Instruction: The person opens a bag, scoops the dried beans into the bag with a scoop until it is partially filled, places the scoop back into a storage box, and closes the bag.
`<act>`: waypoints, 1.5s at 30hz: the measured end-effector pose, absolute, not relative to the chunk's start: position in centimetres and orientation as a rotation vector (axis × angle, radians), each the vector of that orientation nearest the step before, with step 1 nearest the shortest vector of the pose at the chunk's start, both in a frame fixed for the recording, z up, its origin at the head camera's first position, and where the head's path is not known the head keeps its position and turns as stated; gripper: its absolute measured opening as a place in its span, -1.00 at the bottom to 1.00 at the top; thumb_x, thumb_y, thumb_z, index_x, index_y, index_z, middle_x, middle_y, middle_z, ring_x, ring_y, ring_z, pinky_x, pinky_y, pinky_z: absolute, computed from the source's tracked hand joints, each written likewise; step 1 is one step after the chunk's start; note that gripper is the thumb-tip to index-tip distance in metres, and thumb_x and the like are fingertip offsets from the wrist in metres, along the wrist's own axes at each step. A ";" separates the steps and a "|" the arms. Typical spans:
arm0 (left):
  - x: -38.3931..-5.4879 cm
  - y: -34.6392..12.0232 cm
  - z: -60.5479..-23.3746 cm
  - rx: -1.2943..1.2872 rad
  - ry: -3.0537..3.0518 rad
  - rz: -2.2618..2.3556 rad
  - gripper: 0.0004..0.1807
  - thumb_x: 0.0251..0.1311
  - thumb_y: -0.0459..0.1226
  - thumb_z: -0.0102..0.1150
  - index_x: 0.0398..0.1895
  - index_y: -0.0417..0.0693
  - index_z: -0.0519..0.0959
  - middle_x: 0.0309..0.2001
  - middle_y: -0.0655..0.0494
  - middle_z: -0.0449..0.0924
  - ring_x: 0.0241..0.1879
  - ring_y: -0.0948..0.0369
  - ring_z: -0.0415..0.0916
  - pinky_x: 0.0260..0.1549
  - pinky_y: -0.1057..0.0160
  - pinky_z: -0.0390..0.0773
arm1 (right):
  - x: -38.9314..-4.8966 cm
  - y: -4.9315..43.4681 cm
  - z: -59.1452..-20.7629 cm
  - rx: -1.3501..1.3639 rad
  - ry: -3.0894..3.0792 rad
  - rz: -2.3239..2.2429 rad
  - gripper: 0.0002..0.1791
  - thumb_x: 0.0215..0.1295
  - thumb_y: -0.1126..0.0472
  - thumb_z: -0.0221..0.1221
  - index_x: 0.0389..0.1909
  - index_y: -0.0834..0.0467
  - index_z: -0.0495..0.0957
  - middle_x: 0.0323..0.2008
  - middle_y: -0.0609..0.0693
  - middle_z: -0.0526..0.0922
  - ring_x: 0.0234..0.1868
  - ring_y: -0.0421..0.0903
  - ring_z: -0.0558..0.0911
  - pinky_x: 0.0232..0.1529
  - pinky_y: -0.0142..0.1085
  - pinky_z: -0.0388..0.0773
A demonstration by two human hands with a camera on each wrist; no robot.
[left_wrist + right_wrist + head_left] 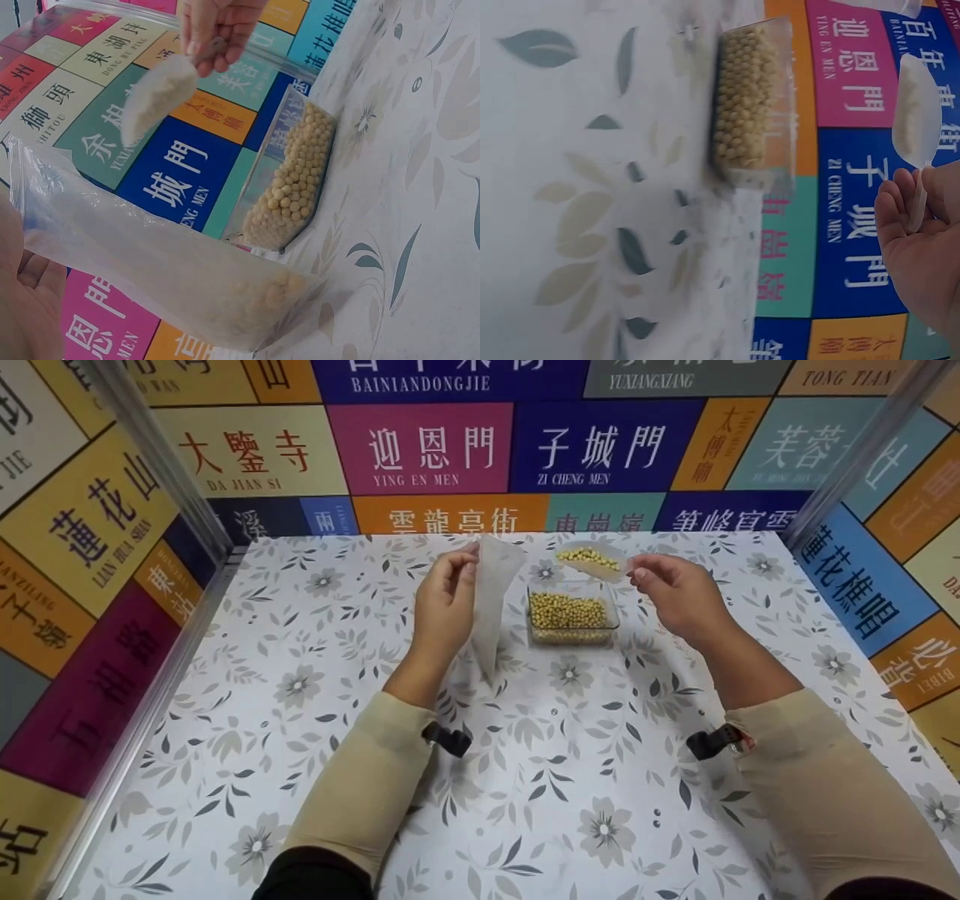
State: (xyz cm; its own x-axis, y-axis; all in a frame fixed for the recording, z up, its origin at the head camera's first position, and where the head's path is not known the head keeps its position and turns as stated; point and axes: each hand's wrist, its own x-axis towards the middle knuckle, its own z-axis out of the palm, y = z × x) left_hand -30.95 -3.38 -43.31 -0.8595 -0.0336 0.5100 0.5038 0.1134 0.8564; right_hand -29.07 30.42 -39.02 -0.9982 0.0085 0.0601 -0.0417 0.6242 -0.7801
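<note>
My right hand (679, 592) grips the short handle of a translucent plastic scoop (917, 112). Yellow soybeans (589, 558) lie in the scoop, which is held above and behind a clear rectangular container (574, 636) filled with more soybeans (744, 97). Left of the container, my left hand (446, 600) pinches a frosted zip bag (495, 607) near its top, so the bag hangs upright. Through its wall, a few soybeans (281, 289) show at the bottom corner in the left wrist view. The left fingertips are partly hidden behind the bag.
A white floral cloth (570, 780) covers the table. Panels printed with place names (427, 446) stand behind and at both sides. Clear posts (150, 457) rise at the back corners. Each wrist carries a small black camera (450, 740).
</note>
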 end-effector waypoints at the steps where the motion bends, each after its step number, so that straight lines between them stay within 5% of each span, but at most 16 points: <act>1: -30.9 -3.4 -43.3 -0.459 -1.995 -1.795 -0.79 0.66 -0.28 0.01 0.09 -0.18 0.59 0.36 0.04 0.65 0.44 0.26 0.54 0.47 0.39 0.50 | -29.1 30.2 -38.5 0.044 -2.777 1.331 -0.53 0.69 -0.16 -0.01 0.36 -0.01 0.59 0.27 0.07 0.68 0.29 -0.03 0.61 0.41 0.00 0.59; 20: -31.1 -3.4 -43.3 -0.460 -2.010 -1.793 -0.82 0.65 -0.29 0.01 0.06 -0.16 0.59 0.38 0.05 0.64 0.45 0.26 0.52 0.47 0.39 0.50 | -30.3 24.2 -29.7 0.365 -3.078 0.908 -0.52 0.72 -0.12 -0.04 0.46 -0.05 0.53 0.36 0.09 0.65 0.32 0.11 0.62 0.37 0.16 0.58; 27: -31.0 -3.4 -43.3 -0.447 -2.007 -1.802 -0.83 0.64 -0.31 0.01 0.05 -0.16 0.60 0.38 0.06 0.65 0.45 0.26 0.53 0.45 0.38 0.53 | -31.2 22.4 -27.7 0.529 -3.106 0.641 -0.54 0.74 0.05 -0.05 0.46 0.09 0.52 0.47 0.17 0.52 0.46 0.21 0.53 0.45 0.21 0.53; 45: -31.2 -3.5 -43.4 -0.436 -1.998 -1.798 -0.83 0.64 -0.30 0.02 0.04 -0.16 0.60 0.36 0.08 0.66 0.43 0.26 0.54 0.46 0.38 0.52 | -31.8 22.2 -26.6 0.569 -3.069 0.567 -0.56 0.73 0.11 -0.03 0.44 0.15 0.54 0.41 0.19 0.55 0.44 0.22 0.52 0.52 0.20 0.47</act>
